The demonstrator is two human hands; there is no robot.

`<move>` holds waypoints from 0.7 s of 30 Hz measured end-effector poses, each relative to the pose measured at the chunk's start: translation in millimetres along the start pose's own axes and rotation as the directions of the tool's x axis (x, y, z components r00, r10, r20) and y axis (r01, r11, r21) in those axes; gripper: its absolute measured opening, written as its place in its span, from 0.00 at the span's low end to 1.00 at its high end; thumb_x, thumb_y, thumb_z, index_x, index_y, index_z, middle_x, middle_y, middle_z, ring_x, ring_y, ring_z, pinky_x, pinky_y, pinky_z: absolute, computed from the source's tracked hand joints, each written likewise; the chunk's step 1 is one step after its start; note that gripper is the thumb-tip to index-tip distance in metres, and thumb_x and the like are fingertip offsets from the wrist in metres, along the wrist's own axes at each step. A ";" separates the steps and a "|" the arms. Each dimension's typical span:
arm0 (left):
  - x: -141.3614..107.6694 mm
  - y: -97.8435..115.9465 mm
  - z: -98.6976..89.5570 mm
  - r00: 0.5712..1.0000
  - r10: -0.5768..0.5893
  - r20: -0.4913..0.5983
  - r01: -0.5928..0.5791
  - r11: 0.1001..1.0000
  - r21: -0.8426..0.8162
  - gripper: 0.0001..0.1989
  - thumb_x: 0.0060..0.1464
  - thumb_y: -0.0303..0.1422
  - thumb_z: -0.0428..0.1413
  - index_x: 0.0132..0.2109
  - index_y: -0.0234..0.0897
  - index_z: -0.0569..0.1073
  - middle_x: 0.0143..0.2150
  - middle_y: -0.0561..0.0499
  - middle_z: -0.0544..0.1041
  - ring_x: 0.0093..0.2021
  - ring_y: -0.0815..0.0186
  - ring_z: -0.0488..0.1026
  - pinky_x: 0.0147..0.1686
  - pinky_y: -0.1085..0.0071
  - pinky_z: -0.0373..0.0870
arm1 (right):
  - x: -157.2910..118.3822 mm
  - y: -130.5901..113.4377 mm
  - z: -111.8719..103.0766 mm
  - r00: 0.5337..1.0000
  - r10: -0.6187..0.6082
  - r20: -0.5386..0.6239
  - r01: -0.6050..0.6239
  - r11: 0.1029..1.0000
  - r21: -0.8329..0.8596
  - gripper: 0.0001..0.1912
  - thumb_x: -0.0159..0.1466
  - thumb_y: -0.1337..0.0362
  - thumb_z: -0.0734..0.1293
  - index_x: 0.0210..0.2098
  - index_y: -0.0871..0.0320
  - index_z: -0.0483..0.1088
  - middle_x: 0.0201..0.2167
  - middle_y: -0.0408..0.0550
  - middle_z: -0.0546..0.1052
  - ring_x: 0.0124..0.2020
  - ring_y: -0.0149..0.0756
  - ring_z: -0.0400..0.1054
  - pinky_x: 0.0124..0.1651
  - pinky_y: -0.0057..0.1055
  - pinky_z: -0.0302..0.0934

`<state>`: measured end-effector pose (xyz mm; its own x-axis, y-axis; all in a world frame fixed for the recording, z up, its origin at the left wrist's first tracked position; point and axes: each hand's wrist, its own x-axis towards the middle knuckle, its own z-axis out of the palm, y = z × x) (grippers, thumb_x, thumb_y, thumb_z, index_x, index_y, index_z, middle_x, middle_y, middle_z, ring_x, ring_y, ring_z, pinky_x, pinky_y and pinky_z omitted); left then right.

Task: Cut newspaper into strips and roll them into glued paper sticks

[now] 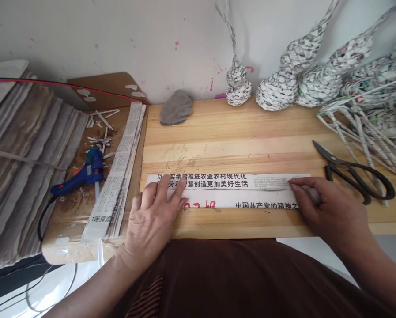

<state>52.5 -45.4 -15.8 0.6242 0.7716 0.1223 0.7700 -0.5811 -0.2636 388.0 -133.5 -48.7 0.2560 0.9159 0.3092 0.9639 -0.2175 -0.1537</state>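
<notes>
A folded newspaper strip (224,194) lies lengthwise along the front of the wooden table, with black printed characters and some red marks on it. My left hand (156,207) presses on the strip's left part, its fingers stretched out and partly covering the print. At the right end, my right hand (326,205) pinches the strip's upper edge between thumb and forefinger; its other fingers are curled and partly hidden. To the right of that hand lie black-handled scissors (356,172), their blades pointing to the upper left.
On the left are a stack of newspaper strips (118,168), a blue glue gun (85,174) and a tall tied paper pile (25,163). A grey cloth (177,108) lies at the back. Woven paper gourds (277,90) and rolled paper sticks (366,132) occupy the right.
</notes>
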 end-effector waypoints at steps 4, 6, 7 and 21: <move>-1.0 0.8 15.3 0.992 0.112 -0.057 -0.119 0.984 -0.135 0.25 0.62 0.28 0.46 0.66 0.33 0.59 0.67 0.40 0.58 0.65 0.48 0.57 0.50 0.55 0.72 | 0.3 -1.8 -1.9 1.000 0.007 -0.001 -0.007 1.000 0.015 0.11 0.62 0.57 0.63 0.38 0.55 0.73 0.32 0.48 0.79 0.35 0.43 0.73 0.35 0.33 0.62; -3.0 0.4 26.5 0.985 0.146 -0.093 -0.161 0.968 -0.194 0.27 0.62 0.25 0.44 0.67 0.28 0.52 0.69 0.38 0.54 0.67 0.51 0.54 0.52 0.60 0.72 | 0.6 -2.8 -3.1 1.000 0.011 -0.001 -0.011 1.000 0.024 0.11 0.62 0.57 0.63 0.37 0.55 0.74 0.32 0.48 0.79 0.36 0.43 0.73 0.36 0.33 0.62; -4.2 -0.2 31.2 0.983 0.145 -0.111 -0.166 0.964 -0.210 0.28 0.63 0.25 0.44 0.68 0.27 0.50 0.69 0.37 0.54 0.67 0.52 0.54 0.54 0.60 0.71 | 0.6 -3.1 -3.6 1.000 0.017 0.002 -0.017 0.999 0.029 0.11 0.62 0.57 0.63 0.37 0.55 0.73 0.32 0.49 0.79 0.36 0.43 0.73 0.36 0.33 0.62; -3.1 1.3 22.2 0.951 0.298 -0.077 -0.308 0.919 -0.248 0.39 0.52 0.52 0.54 0.68 0.55 0.50 0.71 0.46 0.46 0.68 0.39 0.43 0.59 0.47 0.60 | 0.8 -3.2 -3.7 0.995 0.023 0.099 -0.031 0.996 0.079 0.09 0.65 0.60 0.62 0.39 0.56 0.71 0.35 0.49 0.78 0.36 0.42 0.71 0.37 0.35 0.61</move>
<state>48.6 -42.8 -37.7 0.8337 0.5408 0.1116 0.5477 -0.8356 -0.0430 385.4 -133.3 -44.5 0.2695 0.9396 0.2110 0.9467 -0.2183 -0.2368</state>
